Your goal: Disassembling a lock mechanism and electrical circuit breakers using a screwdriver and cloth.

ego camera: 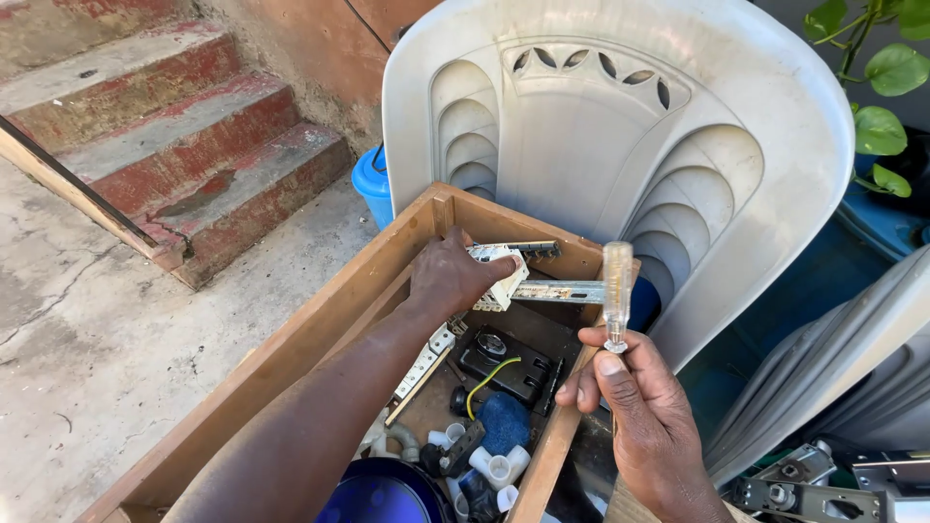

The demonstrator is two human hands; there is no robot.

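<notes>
A: Centrally, what does the left hand (453, 276) hold?
B: Its fingers close on a white-ended metal rail (528, 283), held over the wooden box (320, 329).
A: And the right hand (635, 407)?
B: Fingers pinch a clear-handled screwdriver (616, 291), handle upright, near the rail's end, before a white plastic chair (601, 126).

Clear-handled screwdriver (617, 291) upright; metal bracket (523, 281) over box.
</notes>
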